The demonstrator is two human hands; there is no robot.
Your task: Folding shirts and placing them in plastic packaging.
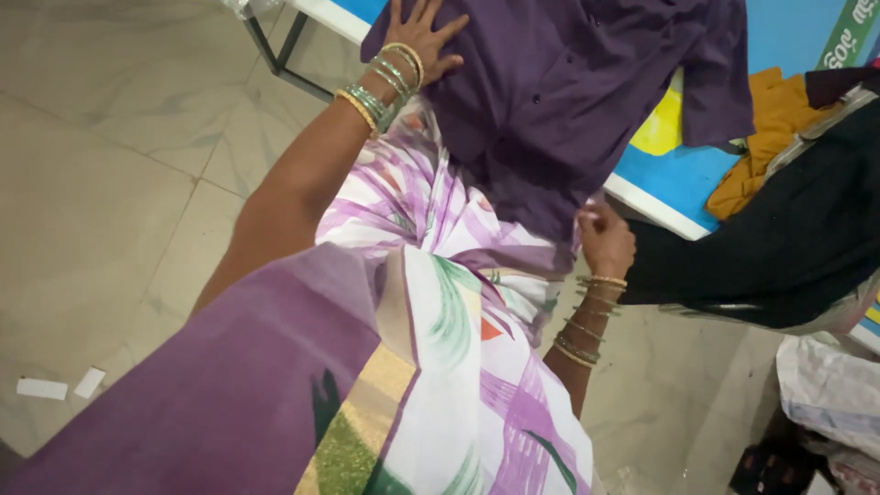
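— What's on the surface (674,174)?
— A purple shirt (559,82), an orange cloth (765,137), a black garment (779,247) (hanging over the edge).
— The floor (101,165)?
— Two paper slips (55,385).

We see a purple shirt (559,92) of matt woven cloth, faintly creased, spread on a desk (683,179) with a smooth, glossy blue top and white edge; metal bangles (385,82), shiny gold and green, ring the left wrist; beside lie mustard cloth (770,137) and soft black fabric (788,247); the floor (110,183) is polished, marbled stone, with paper slips (55,385) on it
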